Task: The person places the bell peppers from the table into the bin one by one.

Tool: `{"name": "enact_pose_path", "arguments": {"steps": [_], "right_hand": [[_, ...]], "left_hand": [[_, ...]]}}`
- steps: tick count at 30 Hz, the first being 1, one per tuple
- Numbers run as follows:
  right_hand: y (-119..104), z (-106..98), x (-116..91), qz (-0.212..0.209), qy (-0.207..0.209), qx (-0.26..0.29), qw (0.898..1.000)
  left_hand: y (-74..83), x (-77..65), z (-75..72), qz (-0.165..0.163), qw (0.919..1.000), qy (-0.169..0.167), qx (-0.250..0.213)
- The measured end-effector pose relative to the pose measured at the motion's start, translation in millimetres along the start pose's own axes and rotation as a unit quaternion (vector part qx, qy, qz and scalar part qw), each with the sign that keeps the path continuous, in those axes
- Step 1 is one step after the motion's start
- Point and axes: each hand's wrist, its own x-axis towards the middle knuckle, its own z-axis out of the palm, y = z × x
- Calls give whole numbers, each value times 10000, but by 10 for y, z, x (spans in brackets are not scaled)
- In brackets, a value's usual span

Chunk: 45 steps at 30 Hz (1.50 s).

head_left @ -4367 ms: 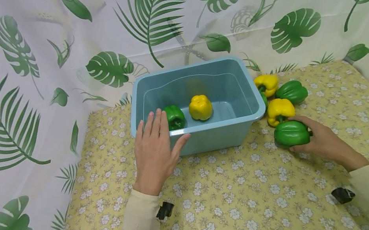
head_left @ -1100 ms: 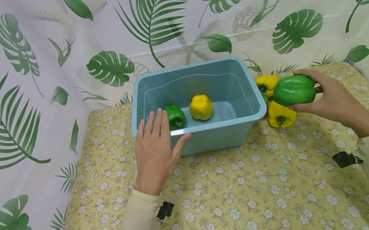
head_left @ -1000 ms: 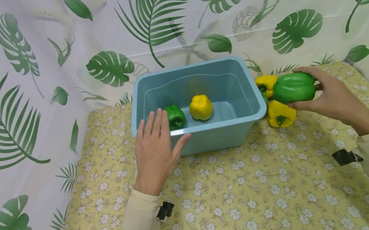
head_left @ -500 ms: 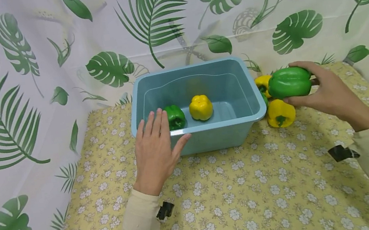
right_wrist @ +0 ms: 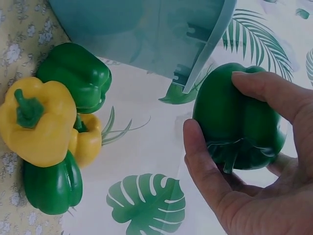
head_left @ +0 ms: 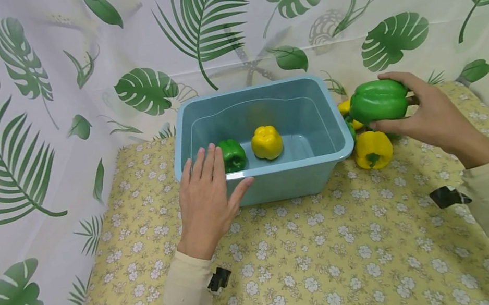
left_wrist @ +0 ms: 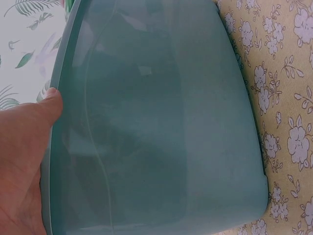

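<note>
My right hand point(head_left: 428, 114) holds a green bell pepper point(head_left: 379, 100) by its stem end, raised over the pile to the right of the blue plastic bin point(head_left: 282, 183). In the right wrist view the thumb and fingers wrap round this green bell pepper point(right_wrist: 239, 117). My left hand point(head_left: 204, 198) lies with fingers straight across the bin's front left rim. The left wrist view shows its thumb against the rim point(left_wrist: 56, 100). Inside the bin sit a green pepper point(head_left: 232, 155), partly behind my left fingers, and a yellow pepper point(head_left: 266, 143).
Right of the bin, a yellow pepper point(head_left: 372, 149) lies in front of others partly hidden by the held one. The right wrist view shows two green point(right_wrist: 76, 76) and two yellow peppers point(right_wrist: 39, 122) clustered there. A leaf-printed cloth point(head_left: 226, 28) rises behind the flowered tablecloth point(head_left: 308, 259).
My right hand has lifted the green pepper off the table from beside the front yellow one, and it keeps rising and shifting slightly left. My left hand has stayed still.
</note>
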Motion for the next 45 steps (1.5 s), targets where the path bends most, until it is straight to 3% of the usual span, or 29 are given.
{"name": "enact_pose_path", "arguments": {"steps": [45], "right_hand": [[-259,140,157,-143,234,189,9994]], "left_hand": [[-11,-13,13,41,10000,46,0]]}}
